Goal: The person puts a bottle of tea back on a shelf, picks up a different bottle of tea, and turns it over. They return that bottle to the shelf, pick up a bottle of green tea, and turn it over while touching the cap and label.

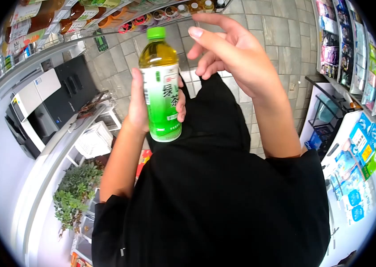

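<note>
A bottle of green tea [163,102] with a green cap and a white-and-green label stands nearly upright before my chest. My left hand [139,100] is wrapped round its lower half, thumb on the left side and fingertips showing on the right. Amber-yellow liquid shows through the clear upper part, and the cap is on. To the right of the bottle and apart from it, my right hand [228,51] is raised with its fingers spread and slightly bent. Nothing is in it.
Shelves of drink bottles [183,10] run along the top. A black-and-white printer [59,95] sits at left, above a leafy plant [76,189]. Racks of packaged goods [330,38] stand at right, with blue packs [359,142] below. Grey floor tiles [281,33] lie between.
</note>
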Demonstrator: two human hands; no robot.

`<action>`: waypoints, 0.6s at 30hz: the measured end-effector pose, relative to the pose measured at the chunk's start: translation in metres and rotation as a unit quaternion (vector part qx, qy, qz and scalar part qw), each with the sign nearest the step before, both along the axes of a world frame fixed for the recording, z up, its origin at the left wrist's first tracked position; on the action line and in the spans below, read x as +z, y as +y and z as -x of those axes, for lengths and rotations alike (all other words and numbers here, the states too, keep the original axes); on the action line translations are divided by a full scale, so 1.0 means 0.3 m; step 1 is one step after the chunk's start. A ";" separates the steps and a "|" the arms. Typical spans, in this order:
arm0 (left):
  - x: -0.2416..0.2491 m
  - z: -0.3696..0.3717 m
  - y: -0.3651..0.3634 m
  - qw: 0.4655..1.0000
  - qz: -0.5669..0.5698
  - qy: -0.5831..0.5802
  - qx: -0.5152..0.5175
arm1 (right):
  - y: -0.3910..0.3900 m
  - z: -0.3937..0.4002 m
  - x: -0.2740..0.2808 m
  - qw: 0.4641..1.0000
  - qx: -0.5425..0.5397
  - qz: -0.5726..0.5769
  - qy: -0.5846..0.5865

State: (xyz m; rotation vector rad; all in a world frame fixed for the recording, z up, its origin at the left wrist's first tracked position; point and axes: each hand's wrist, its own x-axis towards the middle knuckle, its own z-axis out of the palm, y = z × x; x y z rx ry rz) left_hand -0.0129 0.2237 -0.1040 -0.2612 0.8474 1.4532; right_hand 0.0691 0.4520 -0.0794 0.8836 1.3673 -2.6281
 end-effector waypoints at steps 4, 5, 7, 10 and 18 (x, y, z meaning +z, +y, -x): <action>0.010 0.001 -0.072 0.995 0.004 -0.073 0.069 | -0.070 -0.050 -0.041 0.999 0.048 -0.007 -0.019; 0.009 -0.005 -0.078 0.989 -0.006 -0.109 0.096 | -0.089 -0.065 -0.046 0.996 0.082 -0.015 -0.024; 0.015 -0.016 -0.066 0.988 0.004 -0.114 0.104 | -0.126 -0.096 -0.048 0.994 0.102 -0.020 -0.027; 0.023 -0.032 -0.038 0.988 0.017 -0.106 0.108 | -0.158 -0.124 -0.035 0.972 0.182 -0.150 0.003; 0.033 -0.047 -0.009 0.995 -0.008 -0.076 0.068 | -0.121 -0.110 0.024 0.950 0.182 -0.253 -0.004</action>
